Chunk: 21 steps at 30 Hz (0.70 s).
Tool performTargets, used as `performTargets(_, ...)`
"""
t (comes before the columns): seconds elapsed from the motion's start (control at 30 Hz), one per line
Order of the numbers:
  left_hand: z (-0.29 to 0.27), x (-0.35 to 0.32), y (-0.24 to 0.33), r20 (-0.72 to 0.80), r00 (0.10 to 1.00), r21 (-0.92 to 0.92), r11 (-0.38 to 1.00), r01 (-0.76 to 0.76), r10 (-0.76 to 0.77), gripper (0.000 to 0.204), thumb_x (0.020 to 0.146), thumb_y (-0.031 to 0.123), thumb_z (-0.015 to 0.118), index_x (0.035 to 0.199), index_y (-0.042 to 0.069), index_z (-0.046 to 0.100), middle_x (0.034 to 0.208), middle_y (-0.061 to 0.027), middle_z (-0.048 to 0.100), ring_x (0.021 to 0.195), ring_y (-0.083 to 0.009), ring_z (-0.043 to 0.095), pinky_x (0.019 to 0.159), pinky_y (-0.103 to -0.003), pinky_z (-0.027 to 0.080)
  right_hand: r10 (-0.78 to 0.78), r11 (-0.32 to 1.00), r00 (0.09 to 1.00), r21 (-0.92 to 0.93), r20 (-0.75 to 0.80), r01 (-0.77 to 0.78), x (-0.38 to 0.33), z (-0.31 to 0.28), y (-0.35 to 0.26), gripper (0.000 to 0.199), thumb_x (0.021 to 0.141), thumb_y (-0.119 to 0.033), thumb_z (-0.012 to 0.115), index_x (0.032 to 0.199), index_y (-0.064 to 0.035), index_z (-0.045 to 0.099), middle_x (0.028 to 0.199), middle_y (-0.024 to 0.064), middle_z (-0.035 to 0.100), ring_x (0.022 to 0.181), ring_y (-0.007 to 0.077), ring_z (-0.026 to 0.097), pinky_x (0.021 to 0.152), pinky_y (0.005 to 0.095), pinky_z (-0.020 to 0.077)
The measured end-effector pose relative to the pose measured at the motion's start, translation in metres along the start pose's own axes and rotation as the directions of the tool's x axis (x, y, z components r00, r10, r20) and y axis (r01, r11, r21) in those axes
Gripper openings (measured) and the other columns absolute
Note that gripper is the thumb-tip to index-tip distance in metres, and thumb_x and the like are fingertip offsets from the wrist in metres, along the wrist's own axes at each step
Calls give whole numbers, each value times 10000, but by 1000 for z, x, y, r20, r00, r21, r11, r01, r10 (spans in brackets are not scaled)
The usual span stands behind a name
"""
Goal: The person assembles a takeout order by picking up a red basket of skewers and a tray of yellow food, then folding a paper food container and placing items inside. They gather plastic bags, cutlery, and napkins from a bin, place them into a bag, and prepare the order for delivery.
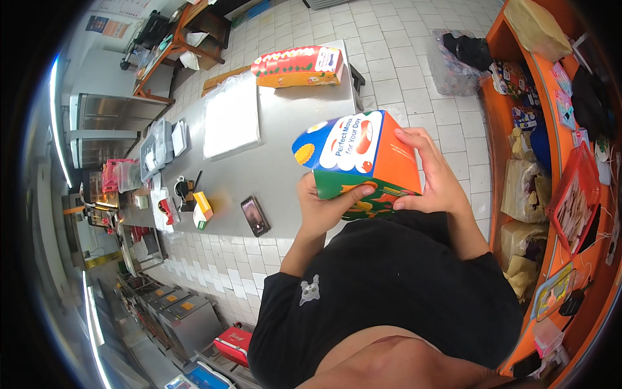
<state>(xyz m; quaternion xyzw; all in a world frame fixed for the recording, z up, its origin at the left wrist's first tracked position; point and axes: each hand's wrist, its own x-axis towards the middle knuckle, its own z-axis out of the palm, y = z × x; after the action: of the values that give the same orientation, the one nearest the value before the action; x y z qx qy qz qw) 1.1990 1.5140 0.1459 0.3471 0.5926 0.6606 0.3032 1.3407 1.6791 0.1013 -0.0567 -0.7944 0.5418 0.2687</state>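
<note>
Between my two hands is a colourful cardboard box [395,152] with blue, orange and green faces, held up in front of my chest near the table's right end. My left hand [334,201] grips its lower left side, the thumb lying across the green face. On the right, my right hand [431,172] clasps the orange end, with fingers on top and thumb below. A second box, red and orange and longer [298,67], lies on the far part of the metal table [227,185]. Beside it rests a stack of white sheets in clear plastic [230,120].
A phone [255,216] lies at the table's near edge, with a small orange and white carton [202,209] and a grey plastic tub [155,152] to its left. Orange shelving [551,110] with a red basket [575,198] stands at my right. A red cooler [234,345] sits low behind.
</note>
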Motion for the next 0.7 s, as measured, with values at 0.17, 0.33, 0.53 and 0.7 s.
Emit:
performTargets(0.17, -7, -1, -5, 292, 955, -17, 999, 49, -41, 274, 741, -62, 710, 1002, 12, 670, 1006, -70, 661, 959, -142, 612, 814, -290, 506, -403, 864, 915, -323, 13, 386, 17, -10, -19, 700, 630, -388, 783, 1265, -240, 528, 1417, 152, 359, 1298, 365, 360, 1023, 562, 289)
performTargets(0.33, -18, 0, -9, 509, 851, -116, 970, 214, -127, 453, 757, -70, 663, 1187, 31, 562, 1176, -79, 589, 1079, -181, 569, 901, -331, 474, -326, 850, 908, -338, 264, 404, 20, 0, -31, 665, 665, -262, 739, 1285, -207, 506, 1360, 17, 480, 1244, 272, 455, 973, 547, 366)
performTargets(0.53, -22, 4, -4, 586, 799, 8, 986, 165, -139, 464, 739, -45, 683, 1178, 27, 553, 1109, -78, 628, 1035, -179, 599, 874, -334, 492, -282, 886, 925, -301, 254, 353, -2, 6, -33, 623, 672, -110, 703, 1267, -164, 524, 1338, 36, 501, 1231, 277, 472, 951, 523, 405)
performTargets(0.7, -22, 2, -14, 415, 804, 180, 905, 386, -426, 548, 742, 32, 727, 1228, -37, 482, 1166, -92, 580, 1065, -180, 569, 909, -318, 463, -200, 913, 974, -341, 106, 224, -6, 7, -16, 407, 754, -17, 611, 1159, -60, 595, 1141, 109, 624, 1032, 315, 609, 876, 411, 497)
